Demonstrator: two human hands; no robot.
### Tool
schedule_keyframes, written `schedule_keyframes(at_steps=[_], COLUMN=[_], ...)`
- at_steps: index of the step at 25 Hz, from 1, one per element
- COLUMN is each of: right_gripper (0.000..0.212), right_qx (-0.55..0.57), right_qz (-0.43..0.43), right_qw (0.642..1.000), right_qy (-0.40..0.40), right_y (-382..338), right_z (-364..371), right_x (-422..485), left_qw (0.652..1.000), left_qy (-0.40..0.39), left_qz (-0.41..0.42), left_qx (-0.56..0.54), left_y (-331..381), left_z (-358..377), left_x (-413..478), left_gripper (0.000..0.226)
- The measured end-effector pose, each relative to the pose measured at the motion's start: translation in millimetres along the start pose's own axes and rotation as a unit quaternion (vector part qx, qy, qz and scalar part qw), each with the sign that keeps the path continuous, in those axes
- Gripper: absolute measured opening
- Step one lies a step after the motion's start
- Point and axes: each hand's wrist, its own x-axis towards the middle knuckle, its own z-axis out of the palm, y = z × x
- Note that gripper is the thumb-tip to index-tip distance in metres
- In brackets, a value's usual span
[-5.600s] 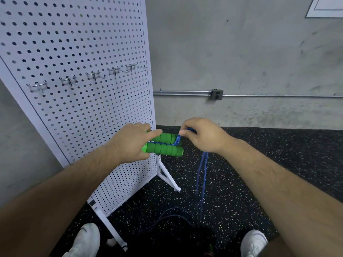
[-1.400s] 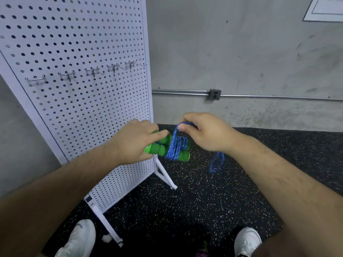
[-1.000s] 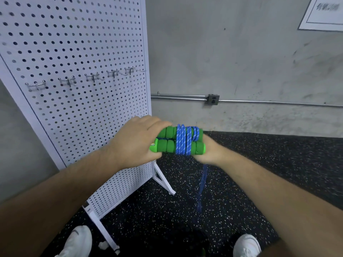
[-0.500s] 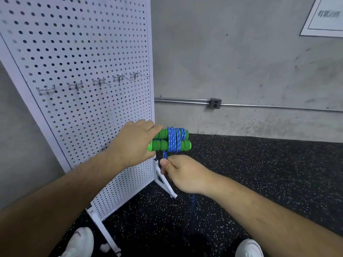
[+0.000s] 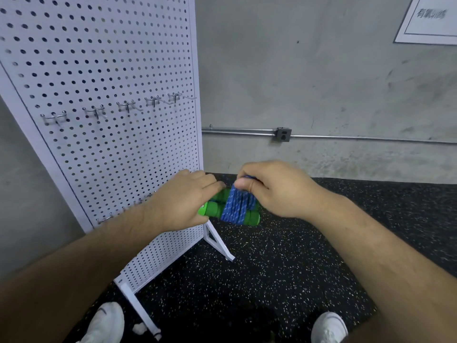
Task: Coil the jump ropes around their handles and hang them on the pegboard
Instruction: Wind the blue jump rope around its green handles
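Two green foam handles (image 5: 214, 207) lie side by side with blue rope (image 5: 236, 206) wound in many turns round their middle. My left hand (image 5: 184, 201) grips the left ends of the handles. Over the top of the coil, my right hand (image 5: 274, 188) pinches the end of the blue rope between thumb and fingers. No loose rope hangs below the bundle. The white pegboard (image 5: 106, 70) stands to the left, behind my left hand, with a row of bare metal hooks (image 5: 127, 106) at mid height.
The pegboard's white foot (image 5: 218, 243) juts onto the black speckled floor (image 5: 247, 280) just below the bundle. A second row of hooks (image 5: 106, 219) shows low on the board. Behind is a concrete wall with a conduit and outlet box (image 5: 283, 134). My white shoes (image 5: 106, 323) are at the bottom.
My right hand rose from below the handles to the top of the coil, bringing the rope tail up. The hanging rope is now all wound on.
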Motion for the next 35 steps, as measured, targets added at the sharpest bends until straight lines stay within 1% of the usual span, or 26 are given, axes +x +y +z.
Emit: schedule_keyframes(at_steps=[2, 4, 5, 6, 8, 9, 11, 12, 14, 16, 17, 20, 21, 23, 27, 29, 30, 32, 33, 35], right_gripper=[0.018, 0.011, 0.008, 0.010, 0.017, 0.021, 0.025, 0.027, 0.031, 0.031, 0.031, 0.036, 0.038, 0.039, 0.027, 0.019, 0.019, 0.023, 0.023, 0.019], right_qx=[0.027, 0.095, 0.148, 0.221, 0.370, 0.365, 0.297, 0.281, 0.306, 0.322, 0.308, 0.226, 0.202, 0.169, 0.109, 0.058, 0.040, 0.040, 0.056, 0.089], right_qz=[0.001, 0.010, 0.019, 0.032, 0.111, 0.134, 0.129, 0.114, 0.095, 0.109, 0.107, 0.035, 0.016, -0.006, -0.041, -0.057, -0.065, -0.071, -0.073, -0.082], right_qw=[1.000, 0.995, 0.989, 0.975, 0.922, 0.920, 0.942, 0.948, 0.945, 0.939, 0.943, 0.968, 0.973, 0.982, 0.992, 0.997, 0.997, 0.996, 0.995, 0.991], right_qy=[-0.004, -0.019, -0.021, -0.020, -0.033, -0.054, -0.092, -0.092, -0.065, -0.056, -0.069, -0.107, -0.106, -0.085, -0.054, -0.019, 0.001, 0.031, 0.039, 0.050], right_y=[18.7, 37.3, 44.3, 48.6, 45.9, 39.0, 18.1, 6.4, -16.2, -32.7, -40.6, -59.6, -65.1, -73.8, -70.5, -57.1, -48.1, -28.1, -17.9, 0.5], right_z=[0.1, 6.3, 10.9, 14.7, 28.4, 40.6, 75.5, 92.4, 115.2, 120.6, 117.1, 100.1, 92.9, 79.0, 45.5, 33.0, 29.6, 29.6, 31.5, 33.6], right_x=[4.9, 10.6, 15.3, 17.8, 16.8, 14.3, 6.2, 5.0, 7.1, 9.5, 8.2, -4.3, -7.3, -11.5, -13.3, -7.0, -2.3, 8.9, 15.1, 26.2], left_qw=[0.999, 0.996, 0.994, 0.992, 0.989, 0.988, 0.989, 0.989, 0.988, 0.985, 0.984, 0.980, 0.979, 0.979, 0.985, 0.993, 0.995, 0.998, 0.999, 0.998], left_qy=[-0.009, -0.013, -0.012, -0.009, 0.006, 0.015, 0.030, 0.028, 0.003, -0.022, -0.027, -0.062, -0.075, -0.095, -0.102, -0.057, -0.035, -0.037, -0.044, -0.050], left_qz=[0.025, 0.028, 0.020, 0.006, -0.036, -0.061, -0.100, -0.118, -0.150, -0.169, -0.175, -0.184, -0.185, -0.173, -0.138, -0.104, -0.090, -0.053, -0.030, 0.010], left_qx=[-0.036, -0.081, -0.104, -0.125, -0.144, -0.138, -0.102, -0.079, -0.032, -0.003, 0.005, 0.041, 0.048, 0.042, 0.018, -0.002, -0.014, -0.010, 0.002, 0.027], left_y=[3.9, 9.7, 13.8, 17.6, 20.6, 18.2, 6.8, -1.4, -17.7, -28.8, -32.9, -41.4, -42.6, -40.8, -25.1, -14.4, -9.9, -1.6, 2.0, 6.7], left_z=[-2.3, -6.3, -9.3, -12.6, -19.8, -23.1, -25.1, -24.1, -17.7, -10.9, -9.4, -5.3, -3.3, 0.0, -1.0, -1.3, -0.8, -0.2, 0.3, 1.2], left_x=[0.0, 1.3, 3.1, 5.1, 9.3, 9.9, 8.5, 6.4, 1.5, -2.4, -4.2, -8.8, -10.3, -11.9, -7.1, -7.2, -6.9, -4.4, -3.3, -2.7], left_gripper=[0.069, 0.068, 0.068, 0.068, 0.068, 0.068, 0.065, 0.064, 0.062, 0.059, 0.057, 0.054, 0.055, 0.057, 0.054, 0.038, 0.029, 0.023, 0.026, 0.044])
